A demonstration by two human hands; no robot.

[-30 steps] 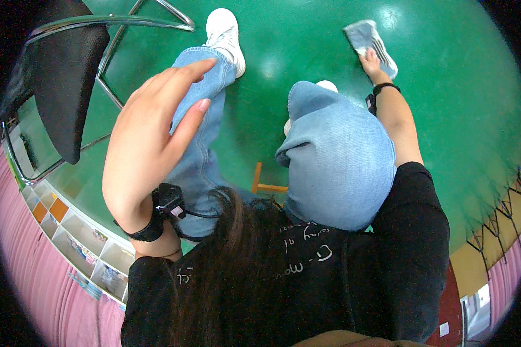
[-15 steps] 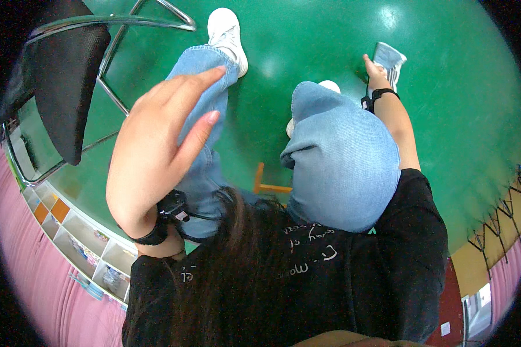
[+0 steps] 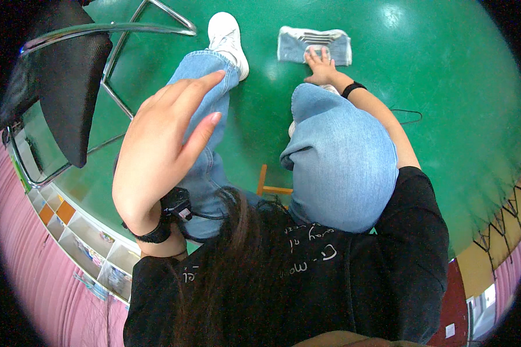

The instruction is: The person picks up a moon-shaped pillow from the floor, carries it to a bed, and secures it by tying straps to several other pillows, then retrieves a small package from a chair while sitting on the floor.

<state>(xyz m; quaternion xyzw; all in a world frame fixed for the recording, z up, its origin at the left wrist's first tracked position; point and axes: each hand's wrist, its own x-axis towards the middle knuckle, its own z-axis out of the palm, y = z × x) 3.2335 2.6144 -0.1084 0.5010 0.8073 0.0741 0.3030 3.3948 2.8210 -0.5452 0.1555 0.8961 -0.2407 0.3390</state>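
Note:
A grey-blue cloth [image 3: 298, 49] with dark stripes and pale edges lies spread on the green floor, beyond my right knee. My right hand [image 3: 323, 69] reaches down to it, fingers apart and tips on its near edge; the palm is off the cloth. The cloth's middle looks slightly smeared. My left hand [image 3: 156, 136] hangs over my left jeans leg [image 3: 205, 115], empty, with its fingers stretched out and the thumb apart. A black band with a small device [image 3: 175, 203] sits on the left wrist. The right wrist wears a black band [image 3: 353, 88].
A chair with a black seat [image 3: 69, 92] and chrome frame [image 3: 118, 28] stands at the left. My white shoe [image 3: 224, 37] is on the floor between chair and cloth. White shelves [image 3: 87, 243] stand at the lower left. A wooden piece [image 3: 275, 189] shows between my legs.
My right hand has swept left with the cloth, from the right of my knee to in front of it. The cloth now lies wider, turned sideways. My left hand has barely moved.

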